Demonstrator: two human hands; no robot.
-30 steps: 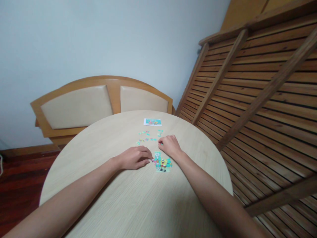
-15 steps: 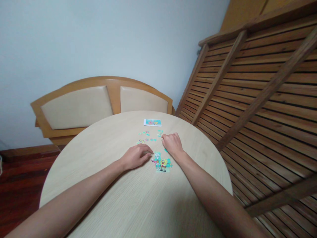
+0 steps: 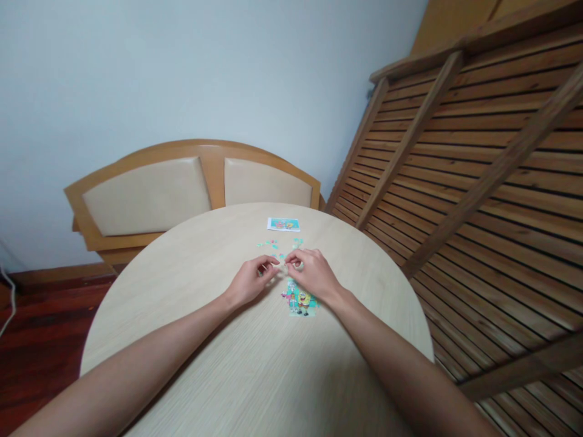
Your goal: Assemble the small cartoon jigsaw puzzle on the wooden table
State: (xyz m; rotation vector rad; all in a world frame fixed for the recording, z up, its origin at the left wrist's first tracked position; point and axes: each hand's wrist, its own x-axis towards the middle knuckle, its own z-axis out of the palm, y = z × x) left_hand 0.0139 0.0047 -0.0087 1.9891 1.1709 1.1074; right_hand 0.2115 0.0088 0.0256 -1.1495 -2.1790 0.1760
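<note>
A partly joined jigsaw puzzle point(image 3: 299, 303) with cartoon figures on a turquoise ground lies flat on the table, just below my hands. Above its top edge my right hand point(image 3: 314, 274) pinches a small puzzle piece point(image 3: 285, 264) between thumb and fingertips; the piece is mostly hidden. Facing it from the left, my left hand point(image 3: 252, 279) has thumb and index finger apart and appears to hold nothing. Loose puzzle pieces point(image 3: 268, 244) lie scattered beyond both hands, and a few more point(image 3: 297, 241) sit farther right. My right hand covers part of the puzzle's upper right.
A small picture card point(image 3: 283, 224) lies toward the far edge of the round wooden table point(image 3: 204, 376). Behind the table stands a wooden headboard point(image 3: 150, 197) with cream panels against the wall. A slatted wooden frame point(image 3: 455, 176) leans close on the right.
My right hand has moved left from the pieces on the right to above the puzzle. The left hand has lifted slightly and its fingers have parted. The view has shifted a little.
</note>
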